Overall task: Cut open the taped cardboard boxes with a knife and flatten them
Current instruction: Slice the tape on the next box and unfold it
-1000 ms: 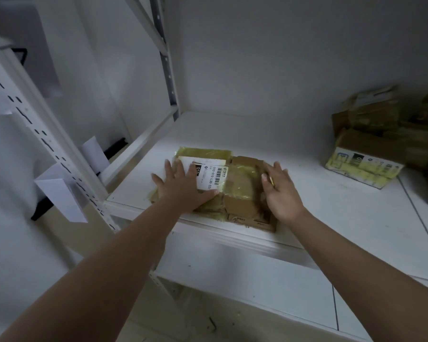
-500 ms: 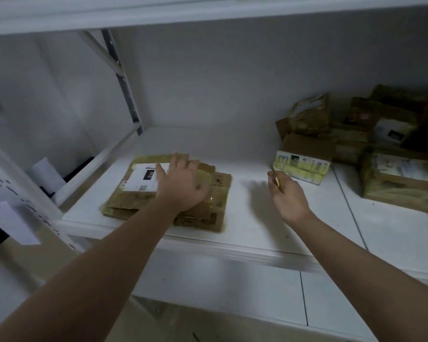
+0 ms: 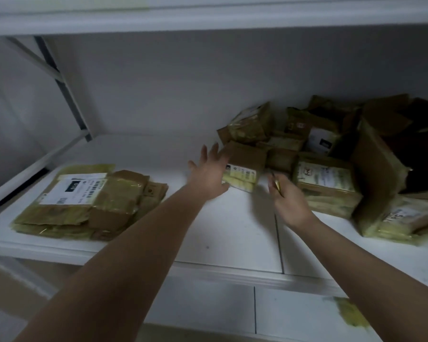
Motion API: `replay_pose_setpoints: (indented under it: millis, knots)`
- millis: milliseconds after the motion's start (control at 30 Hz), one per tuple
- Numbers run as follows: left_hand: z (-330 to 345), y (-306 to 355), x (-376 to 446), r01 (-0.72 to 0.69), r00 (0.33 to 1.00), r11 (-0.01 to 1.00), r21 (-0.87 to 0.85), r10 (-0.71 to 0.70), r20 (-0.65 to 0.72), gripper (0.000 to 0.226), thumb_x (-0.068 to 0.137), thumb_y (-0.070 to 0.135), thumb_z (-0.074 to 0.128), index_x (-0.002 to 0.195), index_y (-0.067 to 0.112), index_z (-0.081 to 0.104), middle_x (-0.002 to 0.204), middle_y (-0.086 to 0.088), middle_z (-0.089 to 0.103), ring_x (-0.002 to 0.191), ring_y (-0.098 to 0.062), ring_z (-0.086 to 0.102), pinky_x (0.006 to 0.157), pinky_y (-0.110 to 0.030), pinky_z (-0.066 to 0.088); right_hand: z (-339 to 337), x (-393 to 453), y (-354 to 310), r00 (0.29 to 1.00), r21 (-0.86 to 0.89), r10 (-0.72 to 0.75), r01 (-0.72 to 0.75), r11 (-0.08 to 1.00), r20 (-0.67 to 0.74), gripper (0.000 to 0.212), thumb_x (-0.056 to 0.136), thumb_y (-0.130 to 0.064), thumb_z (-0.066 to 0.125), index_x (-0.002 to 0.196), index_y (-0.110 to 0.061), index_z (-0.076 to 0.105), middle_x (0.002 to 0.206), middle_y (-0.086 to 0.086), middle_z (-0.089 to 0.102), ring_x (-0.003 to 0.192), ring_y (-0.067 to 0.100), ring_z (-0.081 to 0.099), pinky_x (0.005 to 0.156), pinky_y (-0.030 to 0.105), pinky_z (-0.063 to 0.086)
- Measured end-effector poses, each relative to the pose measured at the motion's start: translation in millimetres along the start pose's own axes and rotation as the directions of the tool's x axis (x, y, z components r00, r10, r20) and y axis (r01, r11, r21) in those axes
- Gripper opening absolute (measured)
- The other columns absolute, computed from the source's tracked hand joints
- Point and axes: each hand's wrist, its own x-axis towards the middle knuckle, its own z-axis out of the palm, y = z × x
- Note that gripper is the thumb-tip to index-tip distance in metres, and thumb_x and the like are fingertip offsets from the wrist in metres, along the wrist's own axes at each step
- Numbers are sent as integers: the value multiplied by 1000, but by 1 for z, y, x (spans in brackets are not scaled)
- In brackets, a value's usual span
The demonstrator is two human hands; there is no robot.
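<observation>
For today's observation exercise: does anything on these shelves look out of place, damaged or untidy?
Yes. A scrap of yellowish tape is stuck on the lower shelf, away from any box. The big box on the right stands torn open with ragged edges, and the boxes around it lie in a jumbled heap rather than a stack.

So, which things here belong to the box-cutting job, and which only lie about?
Job:
- flattened brown cardboard stack
- small taped brown box, left hand reaching
- yellow-handled knife in right hand
- taped brown boxes pile

Lying about:
- yellow tape scrap
- white metal shelf
</observation>
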Motion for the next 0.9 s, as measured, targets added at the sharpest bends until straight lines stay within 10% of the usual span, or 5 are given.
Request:
replay_pose_setpoints:
  millis: [167, 367, 700, 900]
  knots:
    - [16, 13, 35, 300, 950, 902, -311, -254, 180, 103, 81, 16, 66, 152, 36, -6, 160, -16, -2, 145, -43, 11, 112, -59, 26, -8, 17, 14, 991, 60, 34, -42, 997, 127, 46, 101, -33, 37, 142, -12, 36, 139, 11, 48, 128, 28, 44, 90, 24, 32]
    - [26, 17, 7, 159, 986, 889, -430, -165, 22, 87, 82, 6, 61, 154, 24, 16, 121, -20, 41, 104, -37, 52, 93, -29, 43, 6, 39, 9, 962, 297, 123, -195, 935, 245, 47, 102, -33, 36, 148, -26, 28, 145, 1, 41, 135, 25, 36, 112, 36, 28]
    - [3, 16, -98, 136, 981, 974, -183, -159, -116, 73, 73, 26, 81, 135, 22, 43, 146, -8, 20, 114, -27, 50, 90, -36, 49, 29, -13, -10, 997, 192, 65, -56, 980, -42, 29, 101, -22, 38, 122, -7, 52, 115, 17, 59, 109, 34, 54, 79, 30, 37]
    - [-13, 8, -145, 19, 996, 996, -91, -27, -88, 74, 77, 49, 73, 140, 23, 44, 128, -1, 47, 109, -20, 54, 85, -31, 45, 32, -53, -28, 986, 18, -46, 50, 999, -162, 31, 101, -27, 34, 116, -10, 56, 109, 13, 59, 103, 30, 53, 81, 38, 44]
